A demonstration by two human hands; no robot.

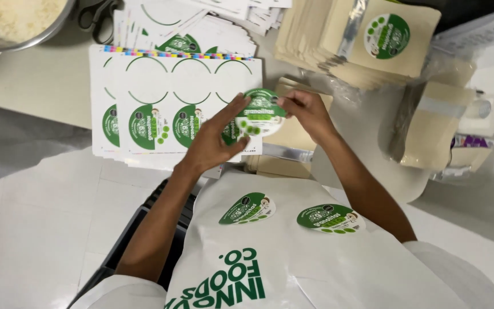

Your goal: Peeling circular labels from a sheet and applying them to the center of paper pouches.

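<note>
A round green-and-white sticker (260, 112) is held up between both hands above the table edge. My left hand (215, 140) pinches its lower left side with thumb and fingers. My right hand (307, 111) grips its right edge with fingertips. Just behind lies a sticker sheet (172, 103) with several round labels left and several empty circles. Two more round stickers (249, 208) (331, 218) cling to my white apron (293, 263). A tan pouch (293, 137) lies flat under my right hand.
A stack of tan pouches (350, 46) with one labelled on top sits at the back right. More pouches in clear plastic (433, 129) lie to the right. Loose sticker sheets (201, 26), scissors (95, 12) and a metal bowl of pale grain (12, 20) stand at the back left.
</note>
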